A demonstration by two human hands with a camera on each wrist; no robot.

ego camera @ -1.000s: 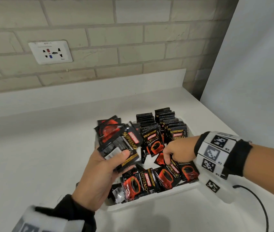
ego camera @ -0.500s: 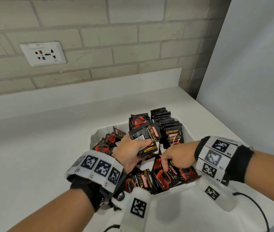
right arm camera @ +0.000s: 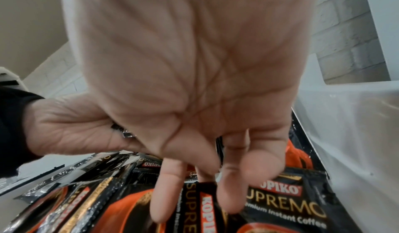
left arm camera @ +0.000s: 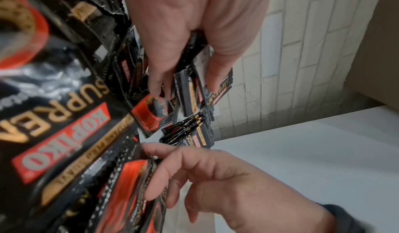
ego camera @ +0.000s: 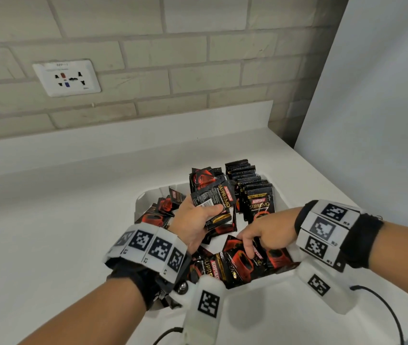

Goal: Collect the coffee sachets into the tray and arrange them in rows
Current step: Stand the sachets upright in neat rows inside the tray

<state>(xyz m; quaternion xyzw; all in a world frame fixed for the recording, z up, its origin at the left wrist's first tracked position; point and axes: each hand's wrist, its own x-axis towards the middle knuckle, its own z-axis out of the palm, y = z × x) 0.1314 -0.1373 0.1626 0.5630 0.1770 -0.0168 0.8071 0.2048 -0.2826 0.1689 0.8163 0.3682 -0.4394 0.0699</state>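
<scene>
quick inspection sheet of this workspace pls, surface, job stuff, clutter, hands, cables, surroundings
surface: white counter, bare where visible
job's things: white tray holds coffee sachets; upright rows at its far end, loose sachets near
clutter: nothing seen
hands: left hand grips a stack of sachets; right hand fingers reach down onto the loose sachets
cables: black cable runs from the right wrist
surroundings: brick wall, wall socket

Black-and-red coffee sachets (ego camera: 233,265) (some upright in rows) fill the white tray (ego camera: 145,197).
</scene>
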